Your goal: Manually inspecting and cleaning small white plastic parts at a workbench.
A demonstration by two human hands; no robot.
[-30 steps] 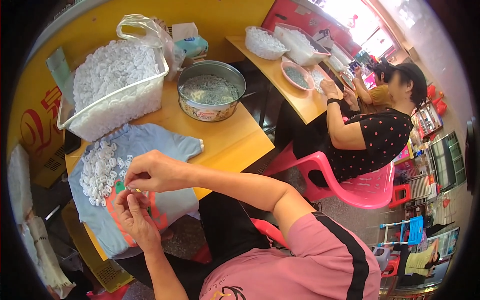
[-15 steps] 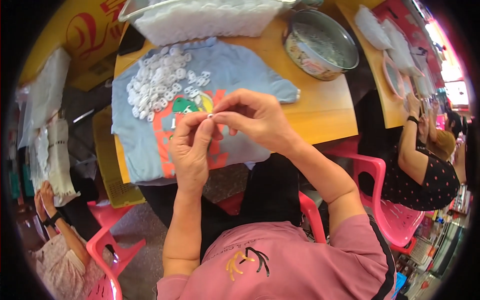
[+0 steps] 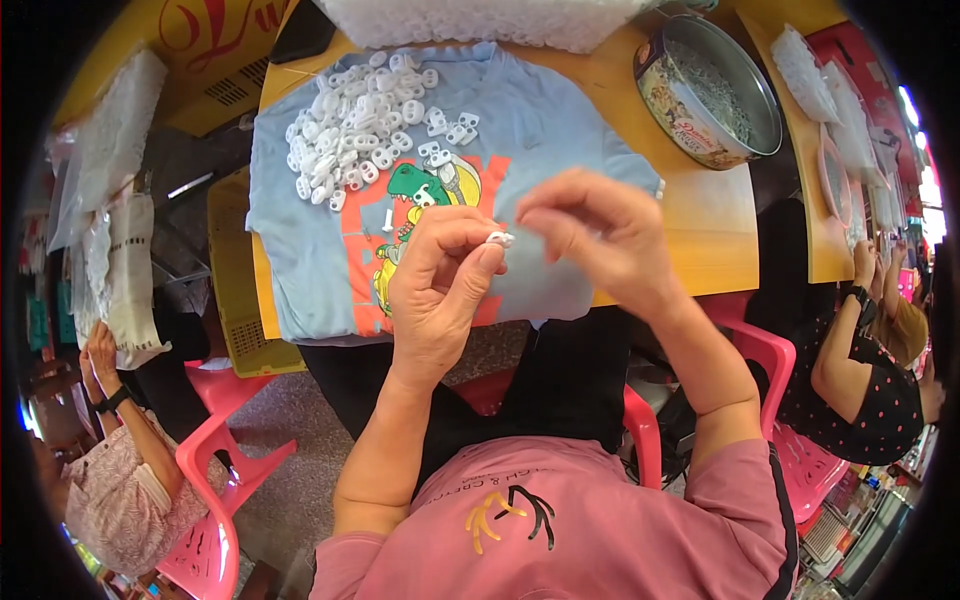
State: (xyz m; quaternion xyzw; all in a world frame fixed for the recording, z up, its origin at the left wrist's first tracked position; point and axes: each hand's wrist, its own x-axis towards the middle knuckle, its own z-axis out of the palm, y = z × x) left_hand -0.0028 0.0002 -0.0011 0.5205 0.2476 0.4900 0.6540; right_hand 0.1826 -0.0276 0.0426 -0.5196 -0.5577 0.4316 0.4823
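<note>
Between the thumb and fingertips of my left hand (image 3: 440, 280) is a small white plastic piece (image 3: 499, 239), held above the shirt. My right hand (image 3: 605, 235) hovers a short way to its right, blurred by motion; whether anything is in its fingers cannot be made out. Beneath both hands a blue-grey shirt (image 3: 540, 110) with a cartoon print lies spread over the table. A heap of white two-holed plastic pieces (image 3: 350, 125) rests on its left part. Several loose ones (image 3: 455, 130) lie to the right of the heap, and a slim white part (image 3: 388, 220) lies on the print.
A round tin (image 3: 700, 110) with fine silvery bits stands at the back right of the yellow table (image 3: 705, 230). A bin of white pieces (image 3: 490, 25) stands at the back. People with red-pink chairs (image 3: 230, 420) sit on both sides; a yellow crate (image 3: 250, 320) is at left.
My right hand has pulled away from the left one, toward the right. The left hand still pinches the white piece. The whole view has shifted a little.
</note>
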